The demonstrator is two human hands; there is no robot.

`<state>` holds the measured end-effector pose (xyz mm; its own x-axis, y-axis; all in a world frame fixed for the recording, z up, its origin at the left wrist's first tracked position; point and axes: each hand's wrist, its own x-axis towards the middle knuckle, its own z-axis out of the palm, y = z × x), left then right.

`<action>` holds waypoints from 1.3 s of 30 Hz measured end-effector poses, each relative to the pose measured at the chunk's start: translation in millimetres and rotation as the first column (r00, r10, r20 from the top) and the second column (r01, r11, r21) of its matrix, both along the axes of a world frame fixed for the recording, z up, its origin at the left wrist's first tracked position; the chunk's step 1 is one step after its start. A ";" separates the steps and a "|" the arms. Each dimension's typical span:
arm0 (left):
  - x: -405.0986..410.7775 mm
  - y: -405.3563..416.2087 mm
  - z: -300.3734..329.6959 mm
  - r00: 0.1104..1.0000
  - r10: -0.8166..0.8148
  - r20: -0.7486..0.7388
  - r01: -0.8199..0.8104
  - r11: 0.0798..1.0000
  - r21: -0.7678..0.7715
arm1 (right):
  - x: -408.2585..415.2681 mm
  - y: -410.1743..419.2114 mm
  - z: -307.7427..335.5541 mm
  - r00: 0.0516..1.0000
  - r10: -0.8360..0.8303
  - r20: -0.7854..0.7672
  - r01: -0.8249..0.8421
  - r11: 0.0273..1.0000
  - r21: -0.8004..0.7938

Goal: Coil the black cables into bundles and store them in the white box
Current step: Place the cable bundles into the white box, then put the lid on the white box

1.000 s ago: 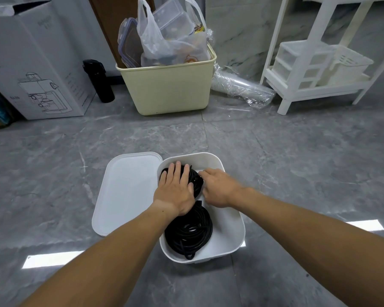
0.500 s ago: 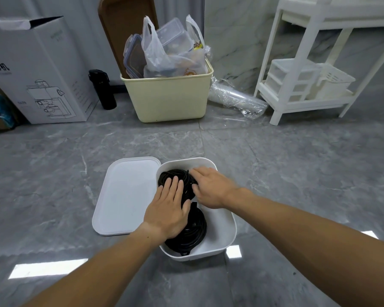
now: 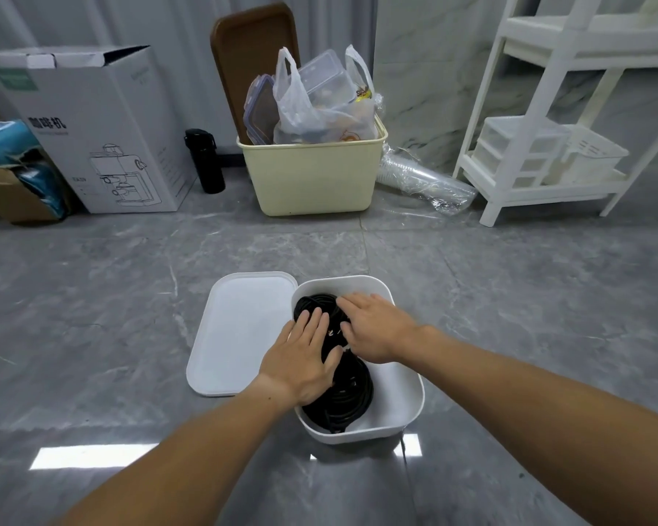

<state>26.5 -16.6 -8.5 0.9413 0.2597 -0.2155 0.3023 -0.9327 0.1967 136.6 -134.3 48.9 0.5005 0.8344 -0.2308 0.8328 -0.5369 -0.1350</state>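
A white box (image 3: 403, 396) stands on the grey floor in front of me. Inside it lie coiled black cables (image 3: 342, 404), one bundle near me and another (image 3: 312, 303) at the far end. My left hand (image 3: 304, 360) lies flat on the cables with straight fingers, pressing down. My right hand (image 3: 373, 328) rests palm down on the far bundle, fingers stretched out. Both hands hide the middle of the cables.
The box's white lid (image 3: 240, 332) lies flat on the floor touching the box's left side. Farther back stand a cream bin (image 3: 312, 176) stuffed with bags, a black bottle (image 3: 205, 161), a cardboard carton (image 3: 92, 131) and a white shelf unit (image 3: 547, 146).
The view has pulled back and up. My left hand slid toward me along the cables, and my right hand flattened over the far bundle.
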 end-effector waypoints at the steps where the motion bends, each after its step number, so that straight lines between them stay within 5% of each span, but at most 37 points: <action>1: -4.6 2.9 -0.7 1.000 0.005 0.023 -0.005 1.000 0.002 | -1.0 -0.3 -0.1 1.000 0.006 0.006 -0.006 1.000 -0.001; 24: -106.5 125.2 -3.7 0.926 0.364 -0.098 -0.360 0.931 0.061 | -86.3 89.2 -10.0 0.981 0.181 -0.066 -0.180 0.983 0.023; 32: -115.4 142.4 -29.8 0.922 0.362 -0.136 -0.361 0.932 0.037 | -105.1 120.4 -27.2 0.970 -0.041 -0.240 0.019 0.996 -0.093; 39: -117.7 149.9 -44.8 0.922 0.376 -0.087 -0.374 0.926 0.047 | -100.5 129.9 -37.4 0.955 -0.198 -0.220 0.151 0.965 -0.215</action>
